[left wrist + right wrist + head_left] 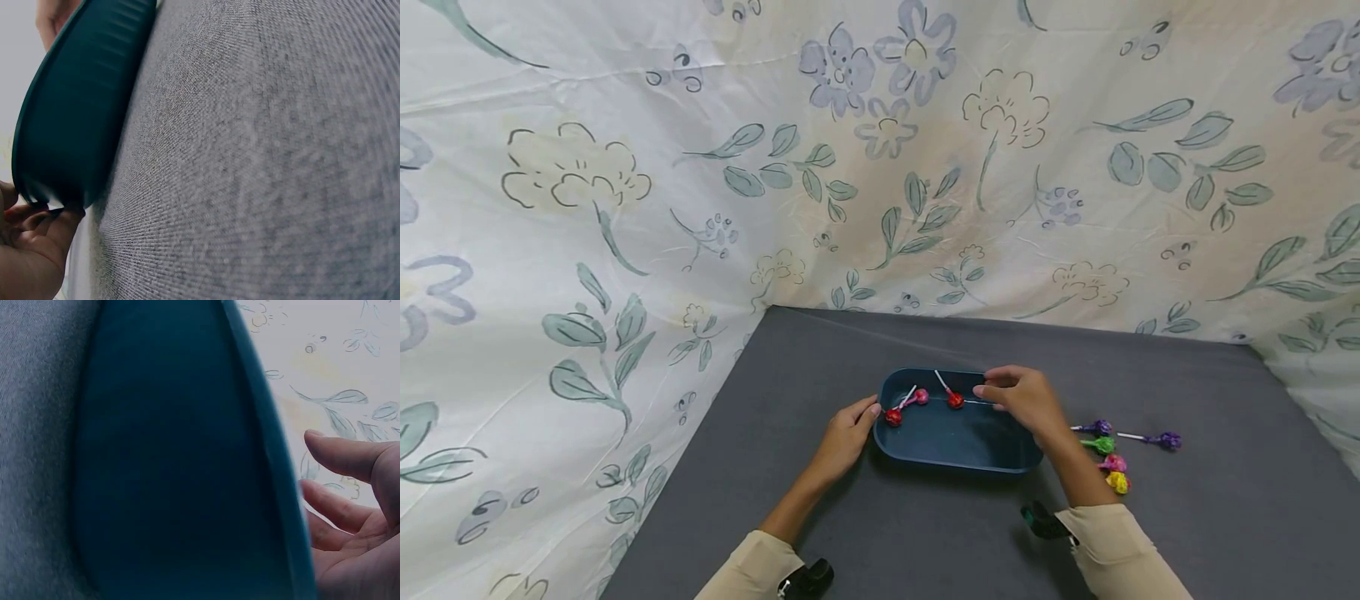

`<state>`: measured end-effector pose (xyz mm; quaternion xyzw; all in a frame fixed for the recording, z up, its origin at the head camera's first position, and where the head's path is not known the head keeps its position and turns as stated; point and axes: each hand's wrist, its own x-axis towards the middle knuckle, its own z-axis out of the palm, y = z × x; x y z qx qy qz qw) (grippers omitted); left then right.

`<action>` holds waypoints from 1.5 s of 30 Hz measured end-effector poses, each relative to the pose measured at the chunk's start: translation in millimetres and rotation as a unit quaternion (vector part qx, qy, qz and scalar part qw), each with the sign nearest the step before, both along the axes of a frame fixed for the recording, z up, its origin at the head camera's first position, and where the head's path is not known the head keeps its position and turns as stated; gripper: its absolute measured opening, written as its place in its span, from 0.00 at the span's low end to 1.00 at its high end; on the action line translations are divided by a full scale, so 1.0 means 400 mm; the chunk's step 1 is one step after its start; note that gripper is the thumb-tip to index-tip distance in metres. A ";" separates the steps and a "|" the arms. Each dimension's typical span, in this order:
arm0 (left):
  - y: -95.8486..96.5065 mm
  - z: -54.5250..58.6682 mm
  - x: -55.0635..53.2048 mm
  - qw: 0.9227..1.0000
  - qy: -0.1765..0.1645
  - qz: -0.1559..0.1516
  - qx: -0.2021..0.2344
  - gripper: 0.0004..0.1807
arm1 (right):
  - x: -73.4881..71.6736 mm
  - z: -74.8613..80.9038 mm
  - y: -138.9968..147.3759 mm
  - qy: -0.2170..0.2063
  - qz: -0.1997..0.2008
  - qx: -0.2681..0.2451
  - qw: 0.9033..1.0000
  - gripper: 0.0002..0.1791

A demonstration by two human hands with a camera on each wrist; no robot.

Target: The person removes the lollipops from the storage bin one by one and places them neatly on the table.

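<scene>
A dark blue tray (958, 463) lies on the grey cloth, holding a few lollipops. Near its left end are a red lollipop (892, 416) and a pink lollipop (921, 397); another red lollipop (955, 401) lies farther right, close to the far wall. My left hand (844, 435) grips the tray's left end, thumb at the rim; the left wrist view shows its fingers against the end wall. Over the tray's far right part hovers my right hand (1021, 400). Its thumb (340, 453) and fingers are spread apart in the right wrist view, with nothing between them.
Right of the tray lie several lollipops: a purple one (1168, 441), a second purple one (1101, 427), a green one (1105, 445), a pink one (1114, 463) and a yellow one (1117, 482), partly behind the right forearm. A flowered curtain (880, 225) hangs behind the grey surface.
</scene>
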<state>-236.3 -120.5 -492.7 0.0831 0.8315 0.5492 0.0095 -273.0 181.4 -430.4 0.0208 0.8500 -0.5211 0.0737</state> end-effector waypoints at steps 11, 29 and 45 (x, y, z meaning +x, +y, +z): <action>0.001 0.000 0.001 1.000 0.007 0.003 0.004 0.26 | -0.015 -0.019 -0.033 -0.015 -0.010 -0.008 1.000 0.25; 0.002 -0.005 0.002 1.000 0.008 0.005 0.005 0.24 | -0.027 -0.048 -0.071 -0.021 0.000 0.023 1.000 0.22; 0.002 -0.001 0.002 1.000 0.009 0.003 -0.001 0.25 | -0.037 -0.067 -0.085 -0.024 0.009 0.052 0.998 0.21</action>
